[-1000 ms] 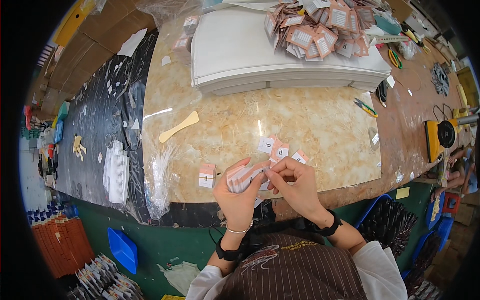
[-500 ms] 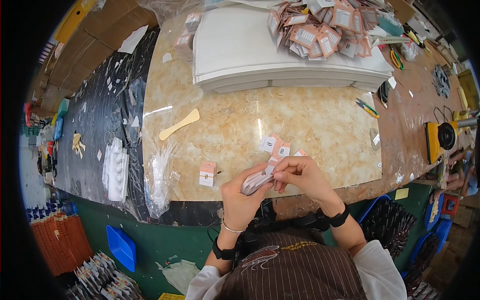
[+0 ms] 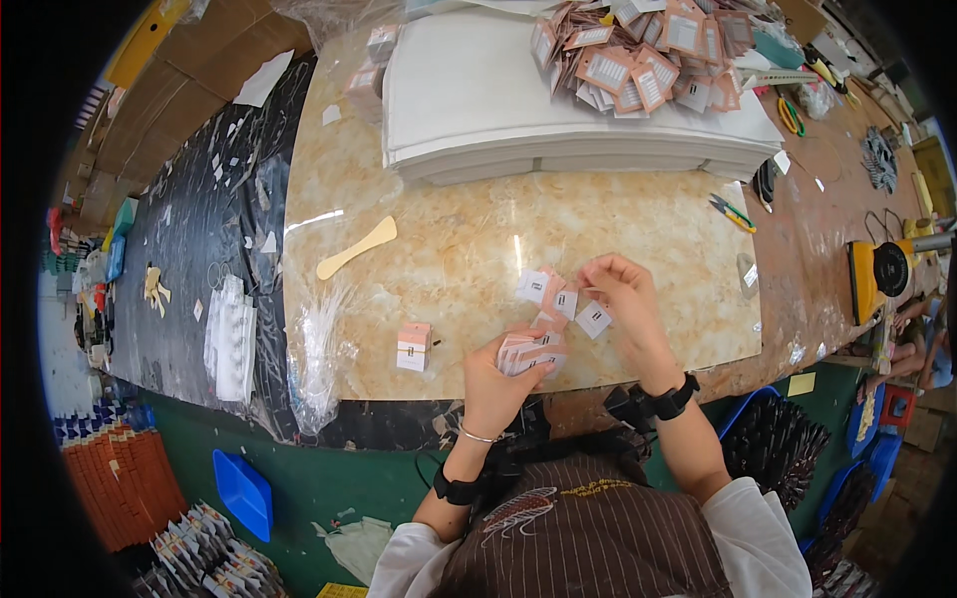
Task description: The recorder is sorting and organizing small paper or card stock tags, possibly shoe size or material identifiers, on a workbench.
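A fanned stack of pink-and-white hang tags [image 3: 531, 353] sits in my left hand [image 3: 498, 384], whose fingers and thumb close round it near the table's front edge. To its right, my right hand [image 3: 628, 304] is raised over the table with thumb and fingertips pinched together; whatever is between them is too small to make out. Just below those fingertips a loose tag [image 3: 594, 320] lies at an angle. Further loose tags [image 3: 536, 286] lie overlapping beyond the held stack. A banded bundle of tags [image 3: 413, 349] rests to the left of my left hand.
A thick stack of white sheets [image 3: 459, 90] at the back carries a heap of tags [image 3: 648, 60]. A cream spatula-shaped tool [image 3: 357, 249] lies left, near clear plastic strips [image 3: 321, 349]. Thread snips [image 3: 733, 213] lie right, and a yellow-and-black tool [image 3: 877, 271] stands farther right.
My right hand has moved away from the stack, up and to the right, uncovering the loose tag. My left hand has shifted slightly right and turned the stack so the tags' faces show.
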`<action>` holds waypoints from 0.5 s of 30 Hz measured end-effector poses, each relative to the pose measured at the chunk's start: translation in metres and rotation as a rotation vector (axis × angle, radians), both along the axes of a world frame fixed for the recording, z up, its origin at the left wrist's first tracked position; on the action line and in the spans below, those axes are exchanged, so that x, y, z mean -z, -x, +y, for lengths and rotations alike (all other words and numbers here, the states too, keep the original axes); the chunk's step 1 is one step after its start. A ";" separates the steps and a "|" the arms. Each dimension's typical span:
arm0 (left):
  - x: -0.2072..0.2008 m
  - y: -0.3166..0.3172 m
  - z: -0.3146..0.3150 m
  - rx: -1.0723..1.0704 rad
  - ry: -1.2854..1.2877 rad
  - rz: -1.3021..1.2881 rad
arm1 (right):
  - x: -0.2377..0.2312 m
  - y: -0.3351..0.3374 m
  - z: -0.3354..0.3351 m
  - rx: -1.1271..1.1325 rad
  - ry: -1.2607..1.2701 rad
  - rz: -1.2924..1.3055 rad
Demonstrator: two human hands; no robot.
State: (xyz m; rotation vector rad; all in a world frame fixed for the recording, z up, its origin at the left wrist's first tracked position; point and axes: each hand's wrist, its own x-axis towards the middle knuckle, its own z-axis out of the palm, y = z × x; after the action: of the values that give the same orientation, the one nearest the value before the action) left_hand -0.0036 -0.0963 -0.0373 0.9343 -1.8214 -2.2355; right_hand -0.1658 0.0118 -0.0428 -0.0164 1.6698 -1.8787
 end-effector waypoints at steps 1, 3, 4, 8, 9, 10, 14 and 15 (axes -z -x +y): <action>0.001 -0.001 0.000 -0.012 -0.029 -0.006 | -0.001 0.005 0.001 0.044 0.035 -0.028; 0.003 -0.003 -0.001 -0.037 -0.086 -0.020 | 0.000 0.015 0.003 0.012 -0.003 -0.007; 0.003 -0.002 -0.001 -0.044 -0.086 -0.030 | 0.000 0.019 0.003 -0.004 -0.023 0.007; 0.008 -0.003 -0.006 -0.072 -0.081 -0.031 | 0.007 0.023 -0.001 -0.083 -0.149 0.058; 0.012 -0.005 -0.009 -0.078 -0.078 -0.021 | 0.008 0.024 -0.003 -0.089 -0.173 0.078; 0.016 -0.010 -0.012 -0.097 -0.062 -0.020 | 0.009 0.025 -0.003 -0.093 -0.197 0.096; 0.018 -0.029 -0.032 -0.205 -0.060 0.024 | 0.001 0.024 -0.005 -0.015 -0.328 0.247; 0.015 -0.030 -0.034 -0.240 -0.075 0.046 | -0.005 0.022 -0.004 0.021 -0.361 0.311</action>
State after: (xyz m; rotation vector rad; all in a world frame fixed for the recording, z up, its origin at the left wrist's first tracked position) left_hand 0.0261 -0.1302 -0.0520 1.0438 -1.5254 -2.1702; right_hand -0.1874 0.0081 -0.0380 -0.1503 2.2090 -1.6244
